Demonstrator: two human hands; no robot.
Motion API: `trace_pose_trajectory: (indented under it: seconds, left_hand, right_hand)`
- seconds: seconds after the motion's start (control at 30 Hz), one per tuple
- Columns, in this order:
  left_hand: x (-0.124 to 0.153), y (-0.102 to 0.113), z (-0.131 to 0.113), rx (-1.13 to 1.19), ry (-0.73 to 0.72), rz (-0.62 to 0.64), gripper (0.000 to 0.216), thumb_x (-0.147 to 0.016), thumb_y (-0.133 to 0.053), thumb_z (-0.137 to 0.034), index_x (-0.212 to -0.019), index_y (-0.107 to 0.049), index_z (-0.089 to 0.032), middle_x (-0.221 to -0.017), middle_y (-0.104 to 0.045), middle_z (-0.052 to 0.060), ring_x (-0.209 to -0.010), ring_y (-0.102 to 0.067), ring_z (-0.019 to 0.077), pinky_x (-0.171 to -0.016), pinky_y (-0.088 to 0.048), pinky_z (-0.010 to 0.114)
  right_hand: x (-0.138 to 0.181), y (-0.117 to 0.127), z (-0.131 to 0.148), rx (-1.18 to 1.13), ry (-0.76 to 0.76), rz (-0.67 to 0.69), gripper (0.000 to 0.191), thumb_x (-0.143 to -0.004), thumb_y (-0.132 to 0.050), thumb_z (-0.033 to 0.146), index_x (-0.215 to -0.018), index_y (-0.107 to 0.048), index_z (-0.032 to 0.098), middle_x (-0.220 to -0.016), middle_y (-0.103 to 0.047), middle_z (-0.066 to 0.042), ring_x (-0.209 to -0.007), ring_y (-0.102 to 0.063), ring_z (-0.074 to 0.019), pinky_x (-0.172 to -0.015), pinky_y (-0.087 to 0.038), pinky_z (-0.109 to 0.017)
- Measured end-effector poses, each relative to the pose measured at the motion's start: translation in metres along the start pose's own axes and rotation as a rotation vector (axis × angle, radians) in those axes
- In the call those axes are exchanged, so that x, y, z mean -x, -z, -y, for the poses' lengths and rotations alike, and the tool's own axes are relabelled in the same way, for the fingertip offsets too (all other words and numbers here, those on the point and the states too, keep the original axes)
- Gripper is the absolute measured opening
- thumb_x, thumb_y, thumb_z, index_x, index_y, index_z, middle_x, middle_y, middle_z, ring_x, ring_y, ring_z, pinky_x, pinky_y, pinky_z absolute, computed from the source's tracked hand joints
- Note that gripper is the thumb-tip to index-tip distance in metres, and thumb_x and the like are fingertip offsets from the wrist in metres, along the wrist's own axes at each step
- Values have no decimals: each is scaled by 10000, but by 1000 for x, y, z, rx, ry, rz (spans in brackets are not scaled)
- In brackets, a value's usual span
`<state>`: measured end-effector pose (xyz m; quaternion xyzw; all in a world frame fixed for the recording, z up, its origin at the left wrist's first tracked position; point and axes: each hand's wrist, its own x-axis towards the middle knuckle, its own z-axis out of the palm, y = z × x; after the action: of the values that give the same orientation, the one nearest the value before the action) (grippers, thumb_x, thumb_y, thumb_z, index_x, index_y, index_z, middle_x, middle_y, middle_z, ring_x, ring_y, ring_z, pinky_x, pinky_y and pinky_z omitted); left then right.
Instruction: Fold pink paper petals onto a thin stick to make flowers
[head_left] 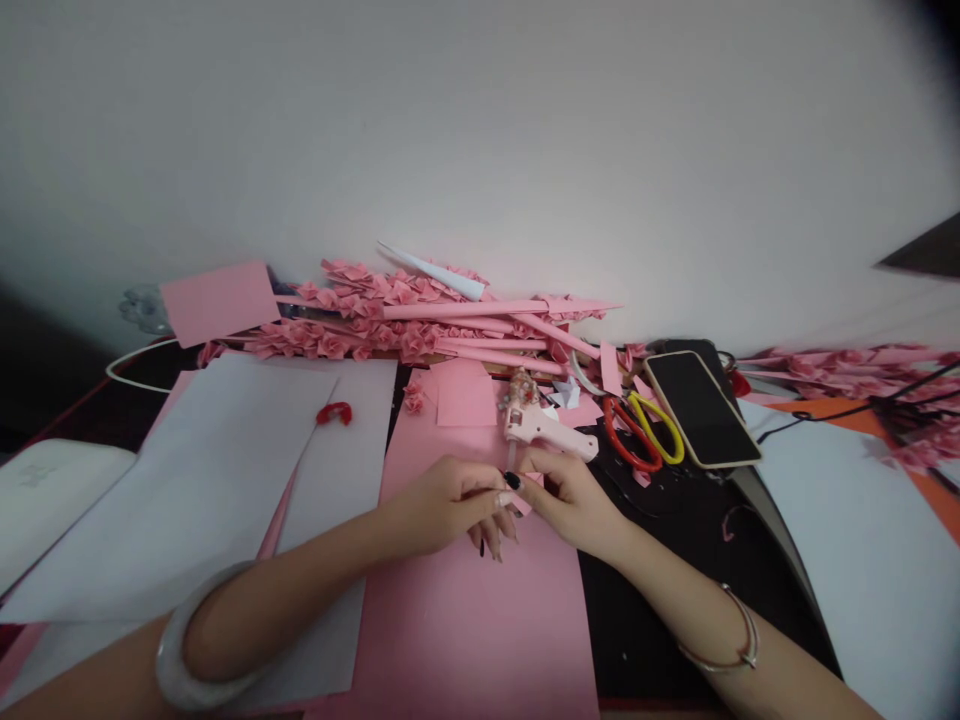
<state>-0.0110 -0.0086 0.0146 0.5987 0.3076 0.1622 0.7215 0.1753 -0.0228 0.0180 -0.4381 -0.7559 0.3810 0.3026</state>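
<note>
Left hand (pixel 442 505): centre of the frame, thumb and forefinger pinching a small pink paper piece (pixel 523 505)
Right hand (pixel 576 503): right of centre, fingertips pinched on the same piece
Paper piece: between the hands, mostly hidden by fingers
Pale-pink plastic glue gun (pixel 551 430): just above the hands
Red-and-yellow-handled scissors (pixel 643 436): right of the gun

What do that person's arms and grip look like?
The left arm wears a thick, pale bangle; the right arm wears a thin metallic bracelet. No sleeves show. The left grip and right grip wear no gloves; some nails are shiny black, others pale.
</note>
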Motion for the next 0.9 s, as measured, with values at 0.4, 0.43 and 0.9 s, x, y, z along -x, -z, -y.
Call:
trace_pose_trajectory:
  seconds: [0.4, 0.43, 0.9]
  left_hand:
    - [-1, 3, -3, -81, -45, -58, 237, -886, -432, -237, -741, -583, -126, -672, -659, 38, -558, -645, 121, -546, -488, 227]
    - [-1, 3, -3, -80, -47, -68, 238, -887, -431, -235, -735, -581, -129, -673, -660, 36, -560, -644, 120, -550, -486, 226]
    - [-5, 1, 6, -8, -35, -201, 190, -785, -625, -311, -709, -639, -137, -693, -699, 29, -697, -683, 162, -674, -544, 257]
  right_hand:
    - [-2, 4, -2, -120, -111, -80, 357, -919, -414, 393, -622, -395, 195, -559, -383, 43, -497, -357, -100, -474, -284, -220]
    - [-1, 3, -3, -112, -116, -88, 362, -918, -418, 386, -612, -380, 198, -548, -377, 46, -489, -349, -100, -470, -282, -221]
    - [5, -9, -7, 0, -39, -172, 315, -864, -494, 271, -589, -360, 196, -542, -345, 54, -499, -300, -92, -477, -251, -225]
